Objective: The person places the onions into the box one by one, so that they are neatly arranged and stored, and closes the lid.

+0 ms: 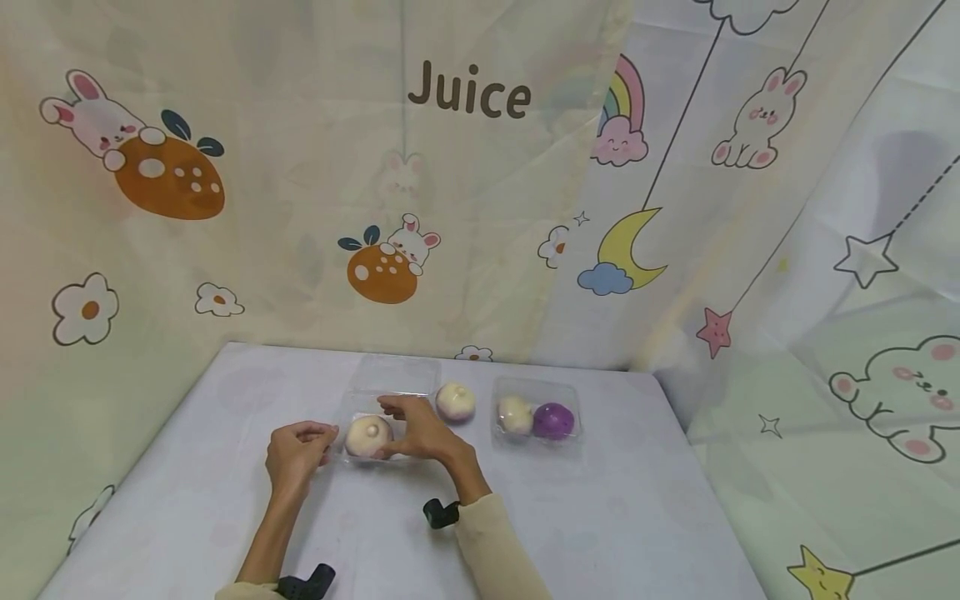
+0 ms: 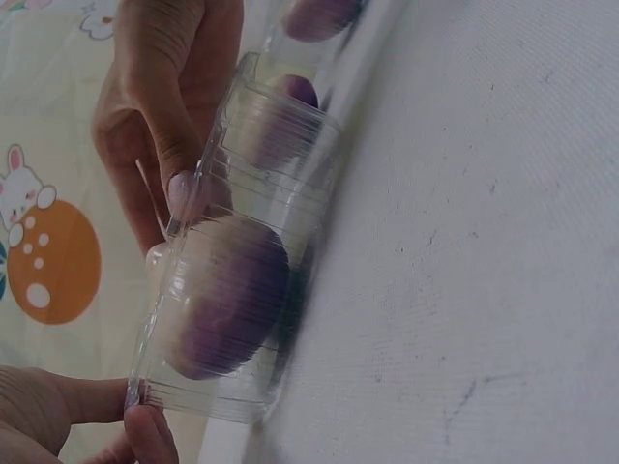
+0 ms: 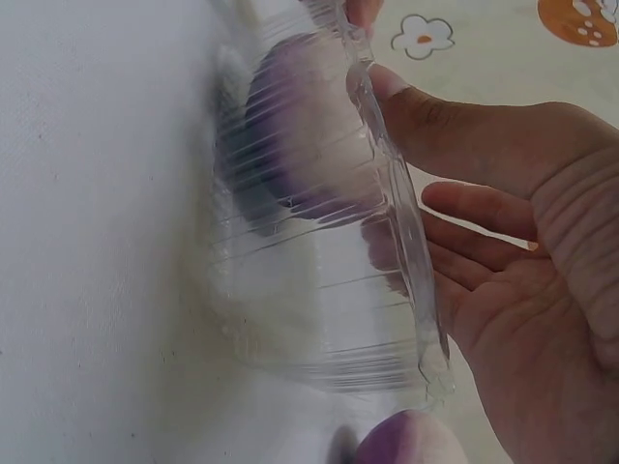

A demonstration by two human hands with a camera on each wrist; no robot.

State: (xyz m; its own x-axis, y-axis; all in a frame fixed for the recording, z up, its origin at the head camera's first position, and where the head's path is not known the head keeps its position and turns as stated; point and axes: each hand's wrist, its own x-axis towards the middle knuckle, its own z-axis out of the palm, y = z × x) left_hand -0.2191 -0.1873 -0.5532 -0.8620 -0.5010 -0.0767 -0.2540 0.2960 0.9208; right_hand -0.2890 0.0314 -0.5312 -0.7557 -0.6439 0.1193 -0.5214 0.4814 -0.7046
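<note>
A clear plastic clamshell box (image 1: 352, 459) stands with its lid (image 1: 393, 375) folded back. In its left half sits a round turnip (image 1: 368, 436), pale on top and purple below, with a small knob upward. My left hand (image 1: 296, 454) pinches the box's left rim between thumb and fingertips (image 2: 150, 430). Over the box's right half, my right hand (image 1: 423, 429) spreads its thumb and fingers; its thumb (image 3: 392, 87) touches the near rim beside the turnip. Some right fingertips (image 3: 382, 251) show through the plastic. Nothing is in the right hand's grasp.
Behind my right hand a loose turnip (image 1: 455, 402) lies on the white table (image 1: 622, 500). Farther right, a second clear box (image 1: 536, 387) contains a pale turnip (image 1: 515, 415) and a purple one (image 1: 553, 422). A printed cloth (image 1: 480, 208) hangs at the table's back edge.
</note>
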